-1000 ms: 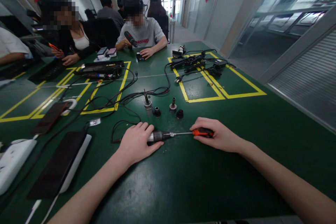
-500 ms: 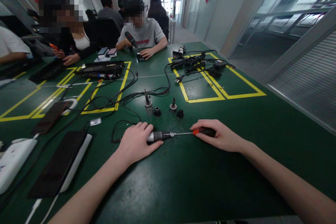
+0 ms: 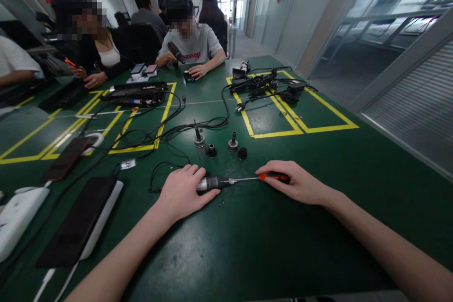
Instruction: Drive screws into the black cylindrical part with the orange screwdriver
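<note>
My left hand [image 3: 184,188] is closed over a silver-and-black cylindrical corded handpiece [image 3: 216,182] that lies sideways on the green table. Its rear part is hidden under my palm. In my right hand [image 3: 293,180] the fingers pinch the red-and-black handle of a screwdriver [image 3: 274,177]. The thin shaft points left and its tip meets the narrow front end of the handpiece; the exact contact is too small to make out. Tiny screws [image 3: 222,203] lie just below the handpiece. Beyond my hands stand a metal shaft part [image 3: 199,140], a shorter one [image 3: 232,142] and two black caps [image 3: 242,153].
Left of me are a phone on a white power bank [image 3: 79,222], a white power strip [image 3: 21,219] and another phone [image 3: 67,158]. Black cables [image 3: 198,126] cross the table. A cable bundle [image 3: 262,86] lies on yellow tape. Across the table a co-worker [image 3: 193,42] holds a dark tool.
The screwdriver handle has turned a little in my right fingers, so more of its red shows. My left hand and the handpiece stay nearly in place.
</note>
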### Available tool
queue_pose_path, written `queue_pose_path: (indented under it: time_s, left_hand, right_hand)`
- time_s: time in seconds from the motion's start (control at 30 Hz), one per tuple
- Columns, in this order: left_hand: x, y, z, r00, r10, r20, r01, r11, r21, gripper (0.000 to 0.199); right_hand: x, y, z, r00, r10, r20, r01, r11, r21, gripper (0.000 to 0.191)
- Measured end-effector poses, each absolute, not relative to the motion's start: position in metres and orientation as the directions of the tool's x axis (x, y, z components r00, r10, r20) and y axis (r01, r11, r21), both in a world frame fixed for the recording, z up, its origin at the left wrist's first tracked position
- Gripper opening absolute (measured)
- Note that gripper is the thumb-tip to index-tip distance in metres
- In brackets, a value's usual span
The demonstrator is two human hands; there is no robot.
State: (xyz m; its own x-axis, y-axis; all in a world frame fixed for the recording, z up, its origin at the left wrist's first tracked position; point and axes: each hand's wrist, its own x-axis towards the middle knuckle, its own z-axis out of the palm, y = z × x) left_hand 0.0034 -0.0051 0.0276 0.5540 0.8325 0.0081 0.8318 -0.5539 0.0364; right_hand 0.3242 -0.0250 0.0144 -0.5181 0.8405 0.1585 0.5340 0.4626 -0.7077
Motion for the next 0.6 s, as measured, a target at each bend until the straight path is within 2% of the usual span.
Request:
queue_pose_path:
  time_s: [0.3,0.6]
  left_hand:
    - [0.0046,-0.0058,0.0272,0.554,0.832,0.025,0.831,-0.554,0.036,0.039]
    - [0.0057,-0.0058,0.0272,0.561,0.827,0.004,0.827,-0.561,0.023,0.039]
  right_hand:
    - [0.323,-0.0247,0.0153,-0.522,0.832,0.19,0.501,0.479,-0.721,0.019]
    - [0.324,-0.024,0.0137,-0.523,0.841,0.14,0.526,0.448,-0.723,0.028]
